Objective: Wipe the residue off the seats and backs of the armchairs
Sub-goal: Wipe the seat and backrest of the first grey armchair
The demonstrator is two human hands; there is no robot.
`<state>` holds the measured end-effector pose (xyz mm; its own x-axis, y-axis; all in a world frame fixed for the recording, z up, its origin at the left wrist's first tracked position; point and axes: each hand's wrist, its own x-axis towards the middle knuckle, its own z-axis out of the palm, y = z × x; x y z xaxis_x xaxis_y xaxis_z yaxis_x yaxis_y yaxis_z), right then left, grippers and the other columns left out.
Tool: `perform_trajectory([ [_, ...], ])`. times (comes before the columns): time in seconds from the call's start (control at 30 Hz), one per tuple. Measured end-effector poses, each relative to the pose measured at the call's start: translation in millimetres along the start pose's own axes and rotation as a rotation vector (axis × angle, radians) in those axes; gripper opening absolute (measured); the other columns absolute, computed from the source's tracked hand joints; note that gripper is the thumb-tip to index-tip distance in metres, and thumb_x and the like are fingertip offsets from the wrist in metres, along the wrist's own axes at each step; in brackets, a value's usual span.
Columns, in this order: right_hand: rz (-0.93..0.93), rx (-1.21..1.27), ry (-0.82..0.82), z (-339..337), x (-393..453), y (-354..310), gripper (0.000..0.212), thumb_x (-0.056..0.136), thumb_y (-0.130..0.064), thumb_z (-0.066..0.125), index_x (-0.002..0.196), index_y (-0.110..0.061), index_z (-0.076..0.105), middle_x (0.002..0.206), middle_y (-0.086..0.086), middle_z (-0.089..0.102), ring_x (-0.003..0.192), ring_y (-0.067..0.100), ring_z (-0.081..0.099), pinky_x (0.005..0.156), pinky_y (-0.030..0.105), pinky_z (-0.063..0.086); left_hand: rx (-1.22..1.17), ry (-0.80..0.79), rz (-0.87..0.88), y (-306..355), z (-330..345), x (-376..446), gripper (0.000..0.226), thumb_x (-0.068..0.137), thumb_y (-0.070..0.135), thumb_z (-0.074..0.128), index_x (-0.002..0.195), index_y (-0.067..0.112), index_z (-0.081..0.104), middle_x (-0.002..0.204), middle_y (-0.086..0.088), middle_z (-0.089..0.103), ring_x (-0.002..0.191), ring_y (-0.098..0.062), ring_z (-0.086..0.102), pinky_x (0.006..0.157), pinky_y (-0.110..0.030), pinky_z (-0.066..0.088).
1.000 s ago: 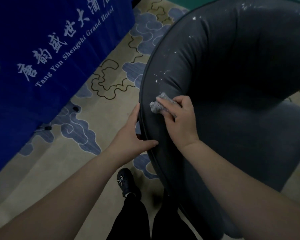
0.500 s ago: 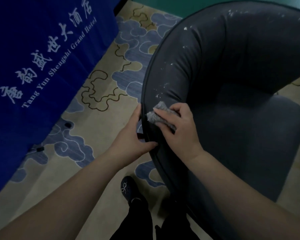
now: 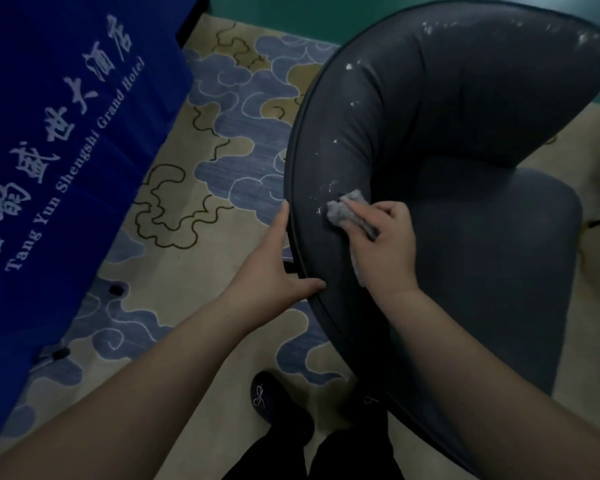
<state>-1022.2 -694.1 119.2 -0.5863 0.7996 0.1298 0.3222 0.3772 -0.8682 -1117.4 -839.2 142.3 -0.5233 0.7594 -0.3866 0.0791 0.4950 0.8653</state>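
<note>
Item 1, upper left of the frame: blue cloth (image 3: 49, 140), draped, hanging to the floor. White writing runs diagonally up it: a row of Chinese characters, and under it "Tang Yun Shengshi Grand Hotel".

Item 2, centre left: carpet (image 3: 222, 140), beige ground with blue cloud scrolls and dark outlines.

Item 3, lower centre: left hand (image 3: 274, 268). Fingers straight along the outer side of the chair rim, thumb laid over the piped edge; it steadies the chair and grasps nothing else.

Item 4, bottom centre: one dark shoe (image 3: 274, 403) with a pale lace, on the carpet beside the chair base.

Item 5, centre: grey rag (image 3: 347, 211), small and bunched. The right hand (image 3: 385, 251) has its fingers curled over it and presses it against the inner face of the chair back, just below the rim. Judged soft, light and limp; best taken wadded in the palm so a pad of it faces the stain.

Item 6, centre to right: armchair (image 3: 465, 202), dark grey, curved tub back, padded seat at right. Covering looks smooth, with a slight sheen, so likely slippery under a cloth; padding should yield to pressure. Probably heavy enough to stay put, the rim being the firm place to hold.

Item 7, on the chair back: white residue (image 3: 329, 188), flecks from beside the rag up to the top edge at upper right. Much remains unwiped.
</note>
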Motion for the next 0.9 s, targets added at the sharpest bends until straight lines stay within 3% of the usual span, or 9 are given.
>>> perform_trajectory([
  [0.07, 0.024, 0.006, 0.038, 0.2, 1.4, -1.4, 0.033, 0.081, -0.008, 0.072, 0.113, -0.02, 0.069, 0.099, -0.003, 0.044, 0.089, -0.004, 0.048, 0.087, 0.004, 0.037, -0.025, -0.012, -0.003, -3.5, -1.5, 2.9, 0.122, 0.071, 0.01, 0.084, 0.152, 0.041, -0.002, 0.11, 0.054, 0.036, 0.089, 0.012, 0.063, 0.067, -0.009, 0.051],
  [0.2, -0.241, -0.092, -0.105, 1.8, 1.8, -0.4, 0.035, 0.081, -0.007, 0.072, 0.114, -0.018, 0.069, 0.1, 0.004, 0.046, 0.093, 0.01, 0.049, 0.089, 0.015, 0.042, -0.052, -0.027, 0.002, -8.6, -1.8, 6.7, 0.122, 0.072, 0.01, 0.084, 0.152, 0.042, -0.003, 0.105, 0.061, 0.037, 0.086, 0.014, 0.063, 0.067, -0.008, 0.05],
  [0.33, 0.004, -0.022, 0.04, 5.6, 12.7, -0.4, 0.038, 0.082, -0.011, 0.071, 0.113, -0.032, 0.064, 0.099, -0.007, 0.043, 0.09, -0.004, 0.047, 0.087, 0.004, 0.038, -0.078, -0.03, -0.004, -10.9, -1.4, 8.5, 0.122, 0.072, 0.007, 0.083, 0.152, 0.043, -0.003, 0.112, 0.055, 0.035, 0.085, 0.013, 0.064, 0.066, -0.008, 0.05],
  [0.5, -0.358, -0.125, -0.157, 6.1, 14.6, -3.4, 0.037, 0.079, -0.007, 0.071, 0.114, -0.019, 0.068, 0.101, 0.009, 0.046, 0.094, 0.013, 0.047, 0.088, 0.017, 0.042, -0.065, -0.016, -0.028, -11.5, -4.3, 13.1, 0.123, 0.071, 0.008, 0.083, 0.153, 0.042, -0.003, 0.104, 0.057, 0.042, 0.088, 0.013, 0.063, 0.069, -0.01, 0.051],
  [0.63, -0.035, -0.052, -0.014, 2.1, 31.7, 3.0, 0.036, 0.082, -0.007, 0.07, 0.116, -0.018, 0.067, 0.103, 0.004, 0.044, 0.094, 0.009, 0.048, 0.091, 0.008, 0.038, -0.059, -0.04, -0.051, -6.7, -11.2, 19.8, 0.124, 0.07, 0.012, 0.085, 0.151, 0.047, -0.002, 0.111, 0.059, 0.034, 0.097, 0.019, 0.057, 0.069, -0.007, 0.05],
  [0.7, -0.098, -0.031, -0.036, 1.9, 31.5, 0.0, 0.036, 0.081, -0.006, 0.072, 0.115, -0.016, 0.068, 0.102, 0.005, 0.044, 0.093, 0.007, 0.047, 0.089, 0.008, 0.038, -0.047, -0.057, -0.053, -2.7, -13.9, 24.7, 0.126, 0.069, 0.01, 0.085, 0.151, 0.046, -0.003, 0.105, 0.063, 0.036, 0.096, 0.021, 0.055, 0.068, -0.008, 0.05],
  [0.8, -0.364, -0.065, -0.217, 8.2, 34.5, -5.4, 0.036, 0.078, -0.007, 0.072, 0.112, -0.017, 0.071, 0.101, 0.007, 0.045, 0.094, 0.015, 0.048, 0.088, 0.017, 0.041, -0.059, -0.055, -0.068, -0.1, -15.8, 29.9, 0.128, 0.068, 0.006, 0.084, 0.151, 0.043, -0.006, 0.099, 0.065, 0.037, 0.093, 0.016, 0.059, 0.063, -0.012, 0.052],
  [0.9, -0.253, -0.079, -0.152, 11.4, 51.1, -2.8, 0.037, 0.08, -0.004, 0.071, 0.114, -0.018, 0.069, 0.101, 0.008, 0.045, 0.093, 0.015, 0.049, 0.089, 0.016, 0.041, -0.06, -0.057, -0.064, 1.1, -17.9, 33.9, 0.127, 0.068, 0.007, 0.085, 0.152, 0.043, -0.004, 0.1, 0.064, 0.038, 0.094, 0.012, 0.061, 0.065, -0.013, 0.053],
])
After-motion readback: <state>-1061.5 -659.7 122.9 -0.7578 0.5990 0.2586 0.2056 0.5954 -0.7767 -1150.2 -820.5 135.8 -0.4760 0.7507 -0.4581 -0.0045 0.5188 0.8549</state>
